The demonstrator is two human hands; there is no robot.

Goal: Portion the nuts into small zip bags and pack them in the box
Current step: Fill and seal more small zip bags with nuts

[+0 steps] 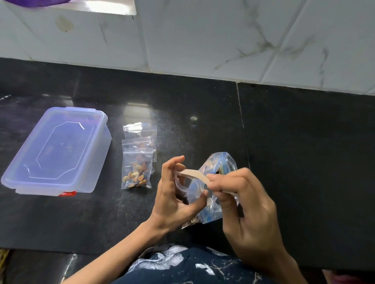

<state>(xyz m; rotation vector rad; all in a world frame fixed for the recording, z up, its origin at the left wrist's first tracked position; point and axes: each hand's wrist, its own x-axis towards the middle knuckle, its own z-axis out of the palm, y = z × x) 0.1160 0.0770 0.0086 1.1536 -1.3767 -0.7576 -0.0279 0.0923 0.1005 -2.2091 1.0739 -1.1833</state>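
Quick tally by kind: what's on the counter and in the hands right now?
Filled small zip bags lying on the counter: 3
Small empty zip bag in both hands: 1
Large nut bag: 1
Lidded plastic box: 1
Total: 6

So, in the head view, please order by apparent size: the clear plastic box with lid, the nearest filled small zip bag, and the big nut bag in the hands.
1. Clear plastic box with lid
2. Big nut bag, partly hidden by the hands and nearer the camera, so unsure
3. Filled small zip bag

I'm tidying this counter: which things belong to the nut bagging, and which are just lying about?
Job: filled zip bags; lidded plastic box; large nut bag and small bag, held by left hand and right hand.
Lying about: purple item, top edge.
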